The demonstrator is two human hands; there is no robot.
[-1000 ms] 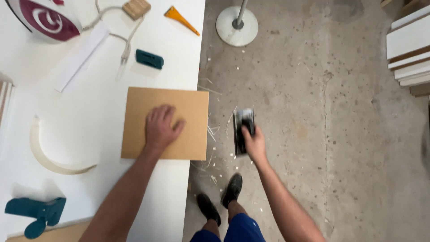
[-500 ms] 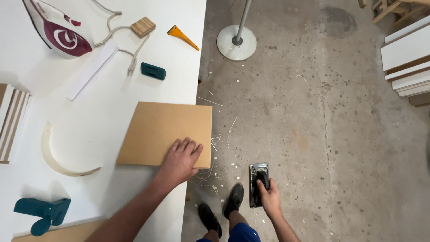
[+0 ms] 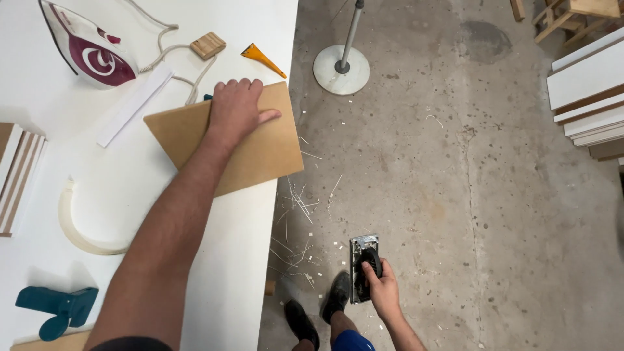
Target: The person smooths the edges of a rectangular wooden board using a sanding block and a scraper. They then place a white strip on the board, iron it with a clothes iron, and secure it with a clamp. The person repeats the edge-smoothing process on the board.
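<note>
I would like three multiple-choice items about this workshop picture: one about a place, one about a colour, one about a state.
1. Where does the left hand rest?
A. on the brown board
B. on the iron
C. on the floor

2. What colour is the wedge near the table edge?
A. green
B. orange
C. black

3. What is the right hand doing?
A. hanging empty
B. pressing the table
C. gripping a hand tool

Answers: 1 A, the palm lies flat on it; 2 B, it is clearly orange; 3 C, the fingers wrap its black handle.

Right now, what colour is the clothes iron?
White and dark red; the iron shows in the head view.
</note>
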